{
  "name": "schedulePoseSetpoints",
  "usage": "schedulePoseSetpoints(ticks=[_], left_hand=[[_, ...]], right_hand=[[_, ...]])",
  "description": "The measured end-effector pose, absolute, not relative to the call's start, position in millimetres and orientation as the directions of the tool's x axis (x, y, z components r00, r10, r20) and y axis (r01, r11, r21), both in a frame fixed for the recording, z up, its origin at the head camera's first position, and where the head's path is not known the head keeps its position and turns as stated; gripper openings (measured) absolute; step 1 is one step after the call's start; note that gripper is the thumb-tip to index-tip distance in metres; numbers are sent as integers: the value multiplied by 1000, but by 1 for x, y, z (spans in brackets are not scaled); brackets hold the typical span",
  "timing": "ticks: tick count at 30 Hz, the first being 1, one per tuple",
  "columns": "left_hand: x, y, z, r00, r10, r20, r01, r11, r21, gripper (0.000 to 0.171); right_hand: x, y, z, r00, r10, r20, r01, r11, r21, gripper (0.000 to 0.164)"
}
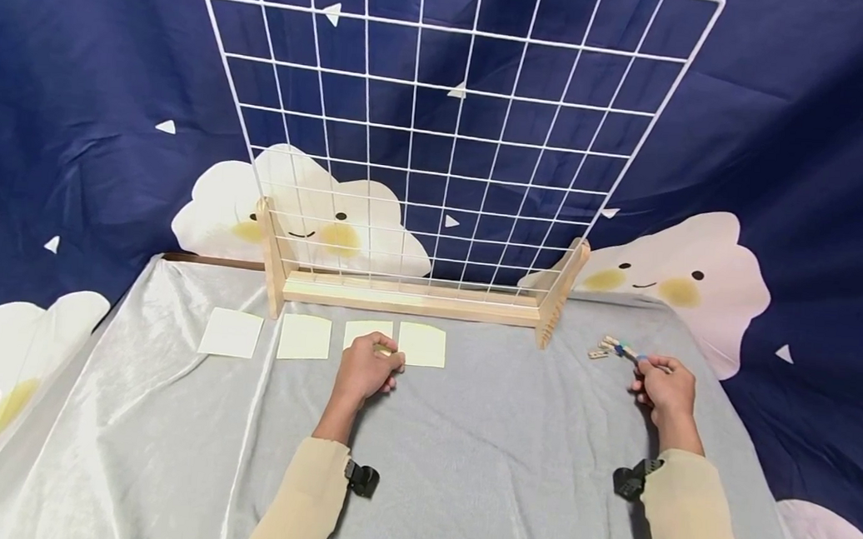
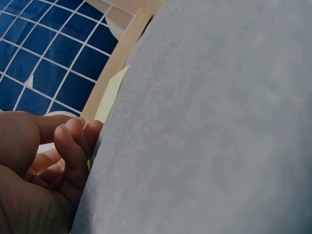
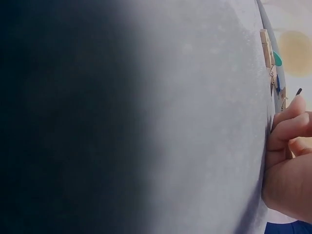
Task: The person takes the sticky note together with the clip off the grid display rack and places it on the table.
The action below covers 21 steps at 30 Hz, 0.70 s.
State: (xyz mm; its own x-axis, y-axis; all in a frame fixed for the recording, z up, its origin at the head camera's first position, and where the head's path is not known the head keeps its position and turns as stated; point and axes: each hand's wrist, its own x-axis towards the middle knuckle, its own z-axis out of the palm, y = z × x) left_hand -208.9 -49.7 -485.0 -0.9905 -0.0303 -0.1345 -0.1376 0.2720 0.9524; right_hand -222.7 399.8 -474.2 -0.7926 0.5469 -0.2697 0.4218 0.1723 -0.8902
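A row of pale yellow paper squares lies before the wire grid. In the head view my left hand (image 1: 369, 368) is over the third paper square (image 1: 359, 329), fingers bent and fingertips near the left edge of the fourth square (image 1: 424, 346). Whether it pinches paper is unclear; in the left wrist view, bent fingers (image 2: 73, 141) hide the contact. At the right, my right hand (image 1: 667, 392) pinches a small clothespin (image 1: 641, 358) with a blue bit on it. More wooden clothespins (image 1: 600, 354) lie just beyond its fingertips, some with green or blue decorations.
A white wire grid (image 1: 412, 126) stands upright in a wooden base (image 1: 414, 302) at the back of the table. Two more paper squares (image 1: 304, 337) lie to the left. Grey cloth (image 1: 478, 456) covers the table, and a dark blue curtain (image 1: 807, 162) hangs behind.
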Motion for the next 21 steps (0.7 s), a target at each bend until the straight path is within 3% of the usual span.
schedulePoseSetpoints(ticks=[12,21], left_hand=[[-211,-55,-489,-985,-24,-171,-172,186,967,12],[-209,-56,-488,-980,6,-197,-196,91,976,13]], right_hand=[[-221,402,-476,-764,580,-283,413,101,-905,6],[-221,398,-474,-782,574,-245,404,167,-899,15]])
